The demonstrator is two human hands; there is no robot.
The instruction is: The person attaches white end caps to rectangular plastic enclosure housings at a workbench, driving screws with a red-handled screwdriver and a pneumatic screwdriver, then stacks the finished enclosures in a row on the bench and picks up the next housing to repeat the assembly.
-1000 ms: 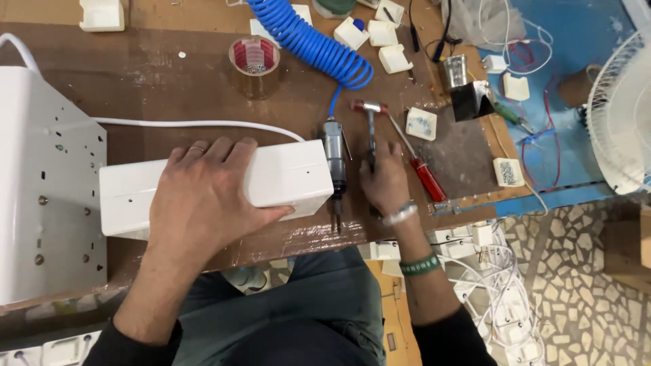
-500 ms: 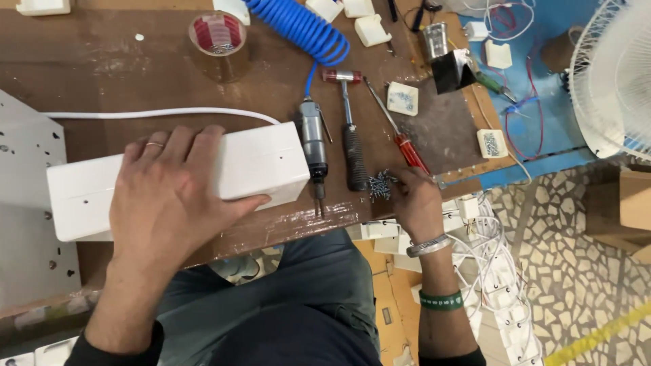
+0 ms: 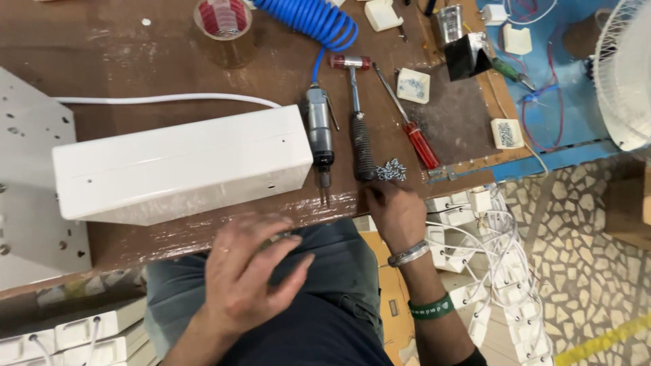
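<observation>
Head view: left hand (image 3: 247, 274) has left the white box (image 3: 180, 169), fingers released.

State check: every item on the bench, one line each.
Left hand: open, off the bench, holding nothing.
Right hand: fingertips at the small pile of screws.
White rectangular metal box: lying flat, untouched.
Grey pneumatic screwdriver: lying down, blue coiled hose attached.
Red-handled screwdriver: lying idle.

head view, steeply down, near workbench (image 3: 169, 61)
</observation>
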